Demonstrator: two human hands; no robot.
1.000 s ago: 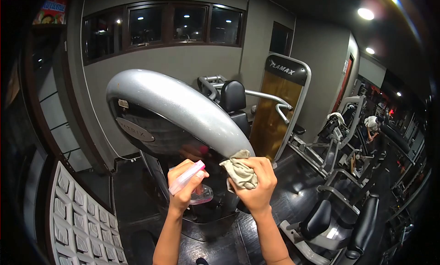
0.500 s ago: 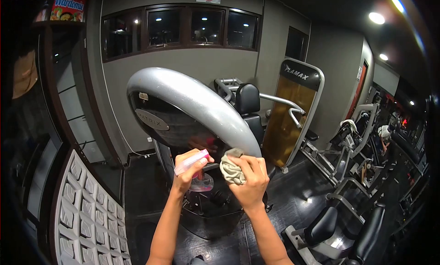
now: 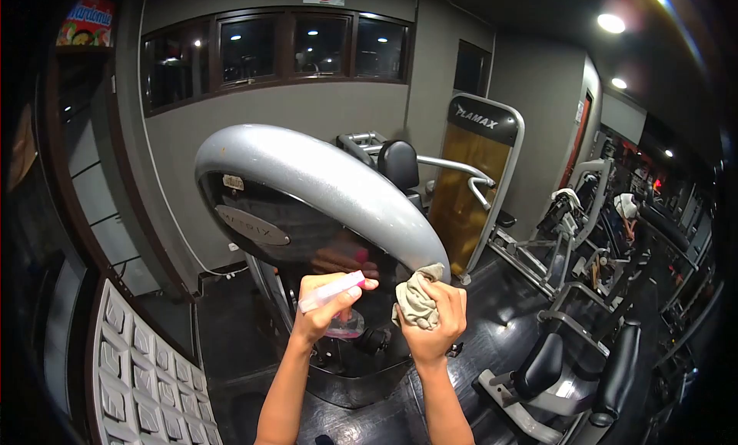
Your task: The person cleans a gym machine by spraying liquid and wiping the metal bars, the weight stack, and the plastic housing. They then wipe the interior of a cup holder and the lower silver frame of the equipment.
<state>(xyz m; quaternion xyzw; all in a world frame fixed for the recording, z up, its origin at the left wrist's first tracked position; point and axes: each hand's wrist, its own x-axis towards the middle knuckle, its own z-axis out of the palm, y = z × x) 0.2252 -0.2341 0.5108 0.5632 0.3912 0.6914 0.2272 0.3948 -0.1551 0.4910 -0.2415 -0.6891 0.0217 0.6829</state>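
My left hand (image 3: 327, 303) is wrapped round the neck of a clear spray bottle (image 3: 346, 324) with a pink and white spray head, in front of the machine's dark panel. A crumpled beige cloth (image 3: 417, 300) is bunched in my right hand (image 3: 440, 322), at the lower end of the machine's silver curved frame (image 3: 330, 176). Whether the cloth touches the frame is hard to tell. An oval plate (image 3: 252, 226) reading MATRIX sits on the panel (image 3: 307, 241), which mirrors a hand and some pink.
Behind stands a PLAMAX machine (image 3: 477, 176) beside a black padded seat (image 3: 398, 165). A black bench (image 3: 542, 368) is at the lower right, with more gym equipment beyond. A white patterned panel (image 3: 146, 368) leans at the lower left.
The view has shifted, with the background now further left. My right hand and the cloth have moved right and slightly down along the silver frame. My left hand sits a little lower in view.
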